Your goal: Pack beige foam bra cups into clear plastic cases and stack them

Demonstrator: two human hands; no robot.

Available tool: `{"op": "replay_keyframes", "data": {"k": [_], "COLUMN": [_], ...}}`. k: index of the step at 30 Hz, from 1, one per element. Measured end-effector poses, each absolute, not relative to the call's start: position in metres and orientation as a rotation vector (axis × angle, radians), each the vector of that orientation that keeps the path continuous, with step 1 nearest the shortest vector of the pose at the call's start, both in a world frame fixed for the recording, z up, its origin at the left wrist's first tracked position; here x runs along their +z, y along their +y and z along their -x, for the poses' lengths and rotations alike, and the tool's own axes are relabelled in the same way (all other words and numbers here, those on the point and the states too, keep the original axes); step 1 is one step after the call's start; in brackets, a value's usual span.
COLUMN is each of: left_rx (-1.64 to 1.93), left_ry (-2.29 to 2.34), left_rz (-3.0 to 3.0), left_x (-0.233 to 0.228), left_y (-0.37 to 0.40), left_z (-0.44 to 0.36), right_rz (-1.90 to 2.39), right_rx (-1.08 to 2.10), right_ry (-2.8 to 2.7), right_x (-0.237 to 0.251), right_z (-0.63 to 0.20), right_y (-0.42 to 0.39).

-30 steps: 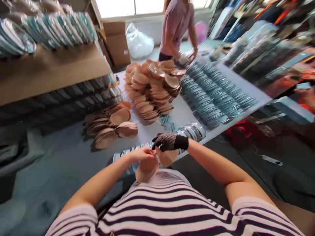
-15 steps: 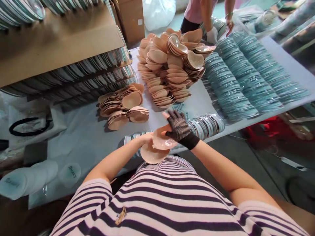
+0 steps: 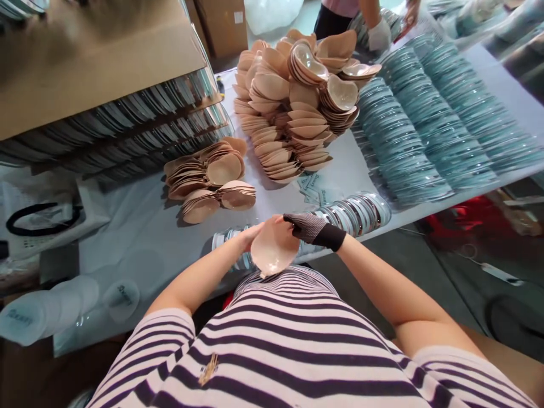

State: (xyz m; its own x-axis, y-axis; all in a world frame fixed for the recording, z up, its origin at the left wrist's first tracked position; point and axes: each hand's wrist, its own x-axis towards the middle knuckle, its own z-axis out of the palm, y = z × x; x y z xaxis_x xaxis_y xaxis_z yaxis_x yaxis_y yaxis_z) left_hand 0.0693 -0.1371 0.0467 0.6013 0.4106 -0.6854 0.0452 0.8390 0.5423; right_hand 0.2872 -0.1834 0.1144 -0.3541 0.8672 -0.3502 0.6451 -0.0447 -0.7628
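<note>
A beige bra pad (image 3: 272,252) is held close to my chest, above the table's near edge. My left hand (image 3: 250,233), bare, grips its left side. My right hand (image 3: 304,225), in a dark mesh glove, grips its upper right edge. Just behind my hands a row of clear round discs (image 3: 352,212) lies on edge along the table's front. A small pile of beige pads (image 3: 210,178) lies further left, and a large heap of beige pads (image 3: 293,102) rises in the middle of the table.
Long rows of teal-rimmed discs (image 3: 416,124) fill the right of the white table (image 3: 140,238). A cardboard shelf (image 3: 85,62) with more discs under it stands left. White cups (image 3: 55,306) lie at the near left. Another person's gloved hand (image 3: 378,34) works at the far end.
The two separate pads I held half a second ago are now pressed together into one. My gloved hand has dropped onto the top edge. The camera has tilted further down.
</note>
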Motion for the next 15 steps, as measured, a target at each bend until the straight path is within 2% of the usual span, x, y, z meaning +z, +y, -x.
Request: {"op": "replay_keyframes", "data": {"k": [5,10,13,15], "left_rx": [-0.037,0.002,0.154,0.218], "left_ry": [0.759,0.79,0.837,0.902], "left_rz": [-0.369,-0.432,-0.551,-0.58], "left_x": [0.046,0.047,0.048,0.05], "left_y": [-0.13,-0.138,-0.149,-0.155], "left_z": [-0.065,-0.073,-0.082,-0.087], "right_rz": [1.916,1.759,1.579,1.867], "right_rx": [1.079,0.999,1.109,1.112], "right_ry": [-2.405,-2.538,-2.391,-2.082], "right_x": [0.121,0.119,0.105,0.089], "right_z": [-0.285,-0.291,-0.311,-0.342], "right_y": [-0.172,-0.156,-0.136,-0.118]}}
